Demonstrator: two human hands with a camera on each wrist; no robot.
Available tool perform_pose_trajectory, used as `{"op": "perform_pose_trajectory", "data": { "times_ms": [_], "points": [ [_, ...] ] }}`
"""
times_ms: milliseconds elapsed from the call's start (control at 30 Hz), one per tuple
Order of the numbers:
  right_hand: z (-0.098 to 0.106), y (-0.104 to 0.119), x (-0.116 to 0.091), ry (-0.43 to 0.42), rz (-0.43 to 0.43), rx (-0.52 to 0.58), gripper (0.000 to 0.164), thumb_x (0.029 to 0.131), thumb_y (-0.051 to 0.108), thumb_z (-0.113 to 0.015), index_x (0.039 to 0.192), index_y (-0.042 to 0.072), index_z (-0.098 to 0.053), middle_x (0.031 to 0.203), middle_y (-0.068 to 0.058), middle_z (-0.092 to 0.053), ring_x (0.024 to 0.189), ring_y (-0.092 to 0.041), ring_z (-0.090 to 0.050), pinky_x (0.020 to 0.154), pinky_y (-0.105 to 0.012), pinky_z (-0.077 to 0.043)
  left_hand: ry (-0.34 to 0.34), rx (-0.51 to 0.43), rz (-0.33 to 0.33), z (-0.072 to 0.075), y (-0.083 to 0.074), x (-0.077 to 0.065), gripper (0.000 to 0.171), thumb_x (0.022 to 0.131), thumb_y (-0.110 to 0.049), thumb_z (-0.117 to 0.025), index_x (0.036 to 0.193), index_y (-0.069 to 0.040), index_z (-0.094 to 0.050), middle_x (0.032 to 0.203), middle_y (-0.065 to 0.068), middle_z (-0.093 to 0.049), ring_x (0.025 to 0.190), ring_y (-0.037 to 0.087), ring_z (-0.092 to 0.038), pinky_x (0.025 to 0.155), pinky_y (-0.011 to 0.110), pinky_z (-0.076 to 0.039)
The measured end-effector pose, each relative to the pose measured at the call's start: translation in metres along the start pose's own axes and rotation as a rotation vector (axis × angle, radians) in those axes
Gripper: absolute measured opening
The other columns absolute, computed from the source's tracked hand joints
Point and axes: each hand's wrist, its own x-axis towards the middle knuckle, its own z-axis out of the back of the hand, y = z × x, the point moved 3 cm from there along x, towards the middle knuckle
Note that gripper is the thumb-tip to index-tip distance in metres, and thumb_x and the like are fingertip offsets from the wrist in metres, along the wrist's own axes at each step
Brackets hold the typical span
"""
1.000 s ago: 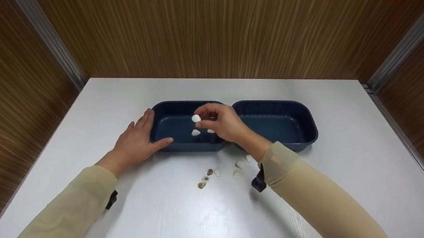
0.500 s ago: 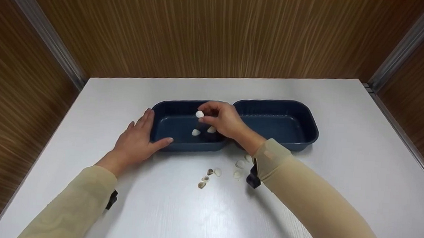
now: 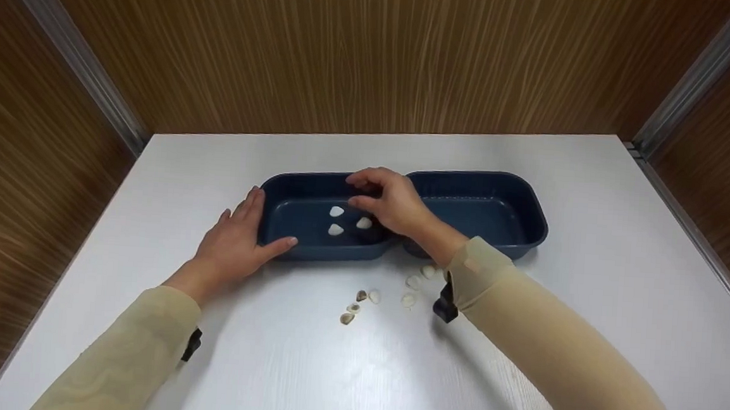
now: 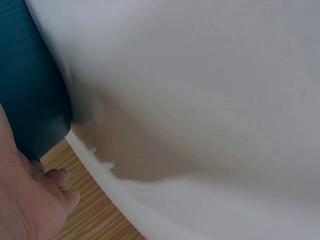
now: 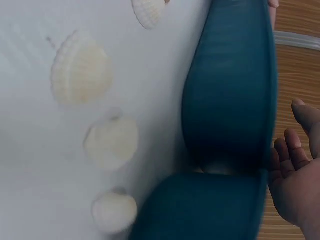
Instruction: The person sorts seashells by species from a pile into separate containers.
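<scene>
My left hand (image 3: 229,247) rests against the left end of a dark blue rectangular tray (image 3: 327,253), fingers along its side and thumb over the front rim. Inside that tray lie three pale seashells (image 3: 335,230). Above the tray's right part hovers my right hand (image 3: 397,204), thumb and fingers apart with nothing between them. In the right wrist view its fingers (image 5: 295,147) are spread beside the tray rim. The left wrist view shows part of the left hand (image 4: 35,200) by the tray wall (image 4: 35,85).
A second blue tray (image 3: 465,220) stands close beside the first, on the right. In front of the trays, white shells (image 3: 408,299) and brownish shells (image 3: 347,318) are scattered on the white table (image 3: 254,363). Wood-grain panels (image 3: 380,60) enclose the back and sides.
My right hand has let go of a white seashell, which now lies in the left tray, and has drawn slightly up and to the right. The left hand has stayed put.
</scene>
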Motion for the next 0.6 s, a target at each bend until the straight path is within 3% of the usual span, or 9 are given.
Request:
{"op": "perform_pose_trajectory", "data": {
  "times_ms": [200,400,600],
  "points": [
    [0.021,0.01,-0.016,0.004,0.063,0.004,0.033,0.097,0.01,-0.08,0.129,0.005,-0.075,0.123,-0.011,-0.072,0.113,-0.028,-0.064,0.094,-0.037,-0.053,-0.018,0.0,-0.011,0.001,-0.001,-0.001,0.119,0.096,-0.084,-0.045,0.169,0.001,-0.003,0.177,0.019,-0.006,0.163,0.035,-0.013,0.13,0.057,-0.009],
    [0.043,0.016,-0.045,0.021,0.141,-0.012,0.033,0.094,0.008,-0.083,0.127,0.004,-0.076,0.122,-0.01,-0.075,0.11,-0.028,-0.067,0.088,-0.029,-0.053,-0.025,0.004,-0.012,0.0,0.002,-0.002,0.119,0.096,-0.083,-0.046,0.169,0.001,-0.004,0.177,0.02,-0.006,0.162,0.036,-0.014,0.129,0.058,-0.009],
    [0.058,0.013,-0.078,0.044,0.183,-0.035,0.032,0.091,0.007,-0.085,0.123,0.006,-0.077,0.117,-0.009,-0.076,0.106,-0.028,-0.071,0.09,-0.039,-0.059,-0.024,0.013,-0.012,0.0,0.006,-0.003,0.119,0.097,-0.083,-0.046,0.169,0.002,-0.003,0.177,0.02,-0.006,0.162,0.036,-0.015,0.129,0.058,-0.009]
  ]
}}
